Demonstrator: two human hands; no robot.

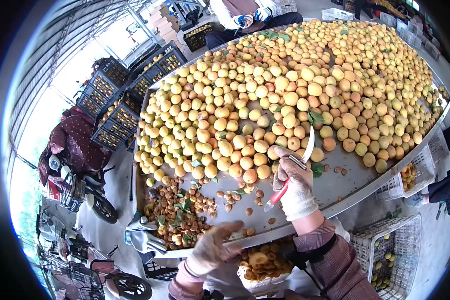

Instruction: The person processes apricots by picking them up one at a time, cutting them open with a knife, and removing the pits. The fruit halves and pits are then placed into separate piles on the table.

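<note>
My right hand [296, 187], in a stained white glove, is closed around a red-handled knife [309, 145] whose curved blade points up over the apricots. Lower left, my left hand [212, 250], gloved too and smeared by motion, has its fingers apart at the table's near edge; I see nothing in it. Close by that hand lies a heap of brown apricot pits [177, 212] mixed with leaves. Whole yellow-orange apricots [265, 100] cover much of the metal table [235, 207]. Below the edge, between my arms, a white basket [257, 282] holds opened apricot flesh.
A grey glove [144, 235] lies at the table's left corner. White crates [390, 250] stand on the right, stacked dark crates [117, 117] on the left beside parked scooters [85, 185]. Across the table sits a person with gloved hands [252, 19].
</note>
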